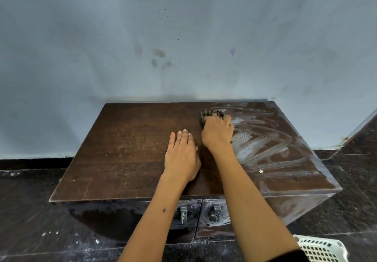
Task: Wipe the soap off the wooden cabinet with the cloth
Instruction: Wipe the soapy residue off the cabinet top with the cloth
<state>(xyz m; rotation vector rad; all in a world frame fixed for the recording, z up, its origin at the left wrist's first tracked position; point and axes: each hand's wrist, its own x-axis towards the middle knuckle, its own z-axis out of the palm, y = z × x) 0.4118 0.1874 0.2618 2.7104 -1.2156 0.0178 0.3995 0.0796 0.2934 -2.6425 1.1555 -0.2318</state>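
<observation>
A dark wooden cabinet (126, 151) stands against a pale wall. White soap streaks (265, 149) cover the right part of its top and run down its right side. The left part of the top looks bare and dull. My right hand (217, 132) is shut on a bunched dark striped cloth (212, 114), pressed on the top near the back, at the left edge of the soapy area. My left hand (181, 155) lies flat on the top with its fingers straight, just left of my right wrist.
Two small drawers with metal handles (217, 210) show soap smears on the cabinet front. A white plastic basket (322, 249) sits on the dark tiled floor at the lower right. The wall (183, 47) rises right behind the cabinet.
</observation>
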